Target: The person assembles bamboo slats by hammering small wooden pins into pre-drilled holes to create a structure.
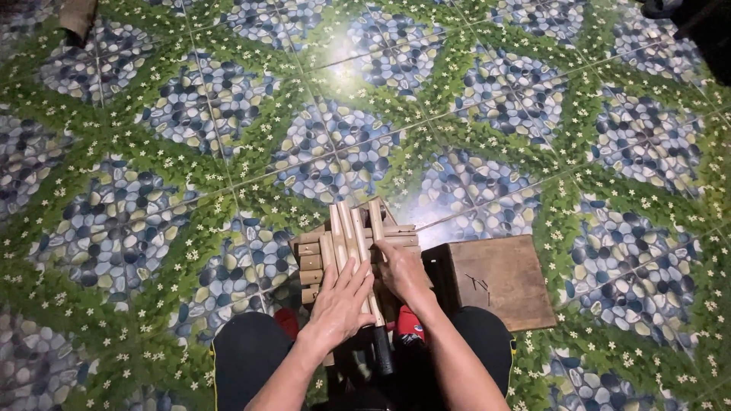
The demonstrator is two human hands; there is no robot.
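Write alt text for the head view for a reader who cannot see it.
Seen from above, a seated person's left hand lies flat on a bundle of bamboo sticks laid over crosswise sticks, while the right hand presses them too. A brown wooden box sits beside them on a floor patterned with pebbles and grass.

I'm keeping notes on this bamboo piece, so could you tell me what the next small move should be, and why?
Probably nudge the long sticks level: their far ends look uneven over the crosswise slats. The left hand lies flat on them and the right hand grips their right side, so both seem placed to shift them.
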